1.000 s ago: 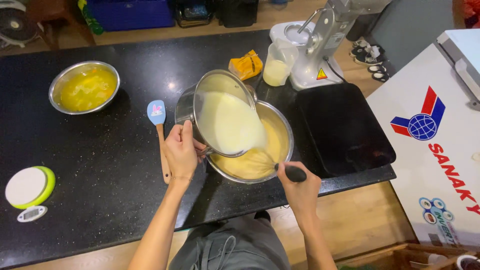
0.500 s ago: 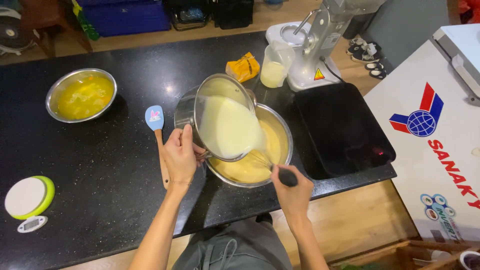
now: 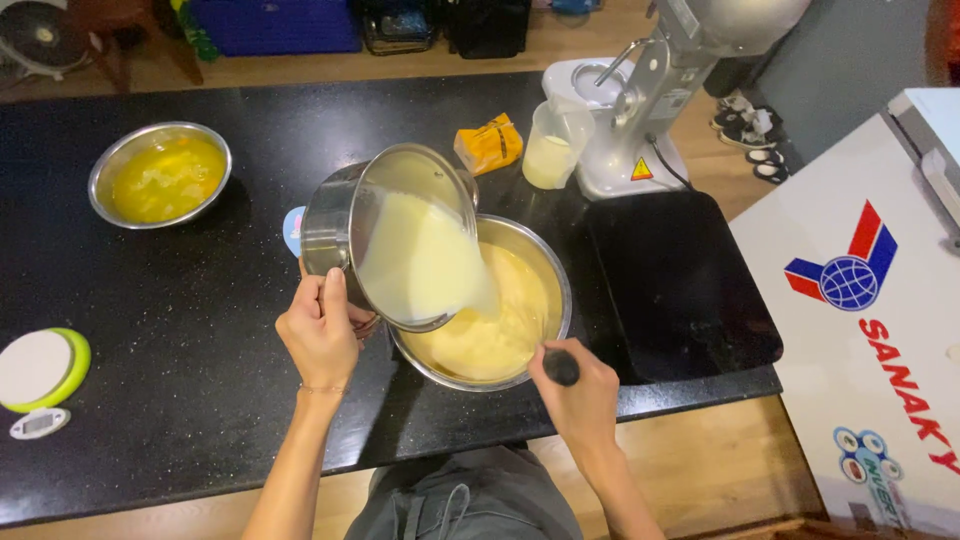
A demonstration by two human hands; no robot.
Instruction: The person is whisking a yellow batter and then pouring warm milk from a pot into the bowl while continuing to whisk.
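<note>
Tilting a steel pot, the left hand clamps its fingers on the base so pale liquid runs into the mixing bowl at counter centre. At five o'clock of the bowl, the right hand wraps a black-handled utensil, stirring-end dipped in the yellow batter.

A: Any packages on the tabletop?
B: One orange packet, behind the bowls.
A: Labels?
B: A yellow warning triangle on the mixer base; a red-and-blue globe emblem on the white chest
</note>
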